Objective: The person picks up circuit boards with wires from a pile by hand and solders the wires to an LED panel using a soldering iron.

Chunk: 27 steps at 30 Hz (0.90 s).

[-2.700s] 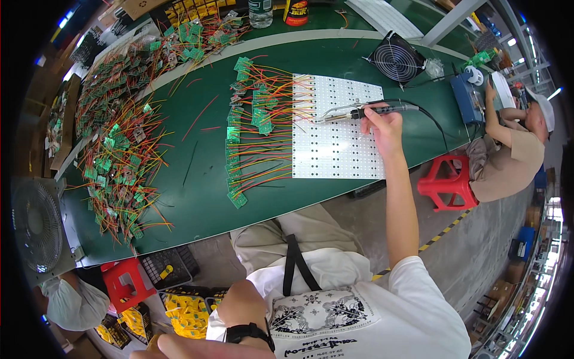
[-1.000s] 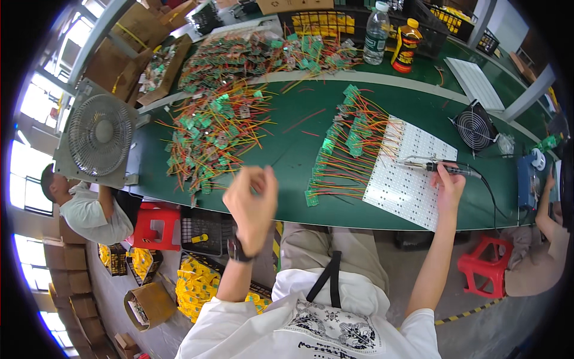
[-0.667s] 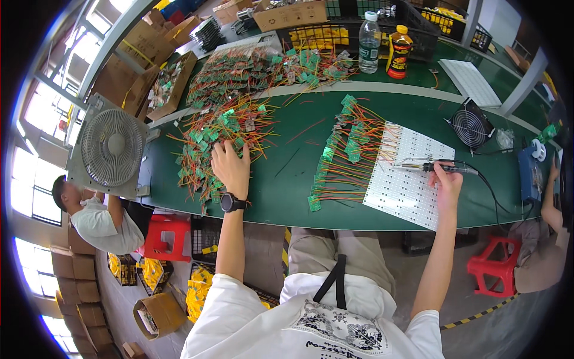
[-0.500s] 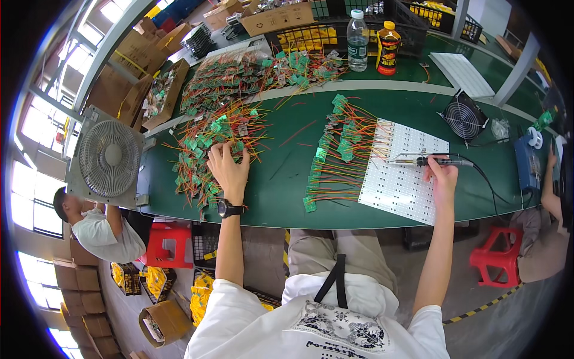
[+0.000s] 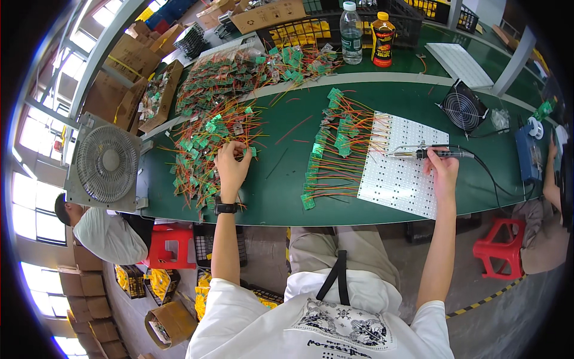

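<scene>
At the right side of the pile of wired boards [image 5: 200,152], left hand [image 5: 233,164] is back-up, fingers curled, thumb set apart on the right. Small green board [image 5: 253,152] right by the thumb tip; can't tell if it's pinched or just lying behind. Fingertips over the pile are lost among wires, and boards overlap too much to separate.

Left forearm comes nearly straight up, wrist about straight, black watch [image 5: 225,208] on it. Right forearm leans slightly right going up, elbow lower and wide.

Right hand [image 5: 443,170] pinches the soldering iron [image 5: 441,154] between thumb and fingers, other fingers folded under. Iron near level, tip pointing left over the white perforated panel [image 5: 397,185]. Tip contact unreadable: thin metal on white. Hand and wrist hide part of the panel's right edge.

Row of wired boards [image 5: 312,167] on the green tabletop [image 5: 272,200], left of the panel, wires reaching its left edge; wire ends too small to read.

Fan [image 5: 107,158] partly covers the person at left [image 5: 113,233]. Second person [image 5: 544,242] cut off by the dark rim.
</scene>
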Motion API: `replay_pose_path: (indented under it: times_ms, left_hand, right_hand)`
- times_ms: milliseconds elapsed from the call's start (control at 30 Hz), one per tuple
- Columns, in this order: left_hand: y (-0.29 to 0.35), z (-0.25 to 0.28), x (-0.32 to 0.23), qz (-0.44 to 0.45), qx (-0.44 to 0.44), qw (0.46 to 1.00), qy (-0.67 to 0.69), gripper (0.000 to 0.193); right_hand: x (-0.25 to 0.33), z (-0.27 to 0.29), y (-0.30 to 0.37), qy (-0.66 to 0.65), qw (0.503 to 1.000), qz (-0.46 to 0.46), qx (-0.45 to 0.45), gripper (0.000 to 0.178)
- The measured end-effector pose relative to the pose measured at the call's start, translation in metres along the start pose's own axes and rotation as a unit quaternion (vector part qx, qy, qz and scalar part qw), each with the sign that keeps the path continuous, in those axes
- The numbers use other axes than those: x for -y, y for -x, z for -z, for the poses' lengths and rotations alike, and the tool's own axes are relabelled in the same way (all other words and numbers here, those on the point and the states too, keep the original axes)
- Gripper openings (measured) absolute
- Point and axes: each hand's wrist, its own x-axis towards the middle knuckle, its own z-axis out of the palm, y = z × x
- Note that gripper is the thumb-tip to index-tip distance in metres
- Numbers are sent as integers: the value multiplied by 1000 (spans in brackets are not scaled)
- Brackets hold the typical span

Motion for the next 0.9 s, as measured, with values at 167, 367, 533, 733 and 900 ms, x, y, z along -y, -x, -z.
replay_pose_path:
  times_ms: [167,367,533,733,900]
  left_hand:
    - [5,15,-25,20,14,975,223,15]
    - [19,17,-86,2,-11,928,371,30]
    - [15,-5,-130,16,161,851,500,21]
    - [4,-18,-186,-27,385,821,420,18]
    - [-1,-41,-219,-188,304,807,470,17]
  right_hand:
    - [-1,2,0,7,1000,0,1,17]
    - [-2,3,-1,-15,1000,-7,3,18]
    - [-2,1,-1,-23,1000,-11,-10,17]
    - [-5,4,-3,-26,999,-11,-14,18]
    - [-5,5,-5,-30,999,-15,-13,18]
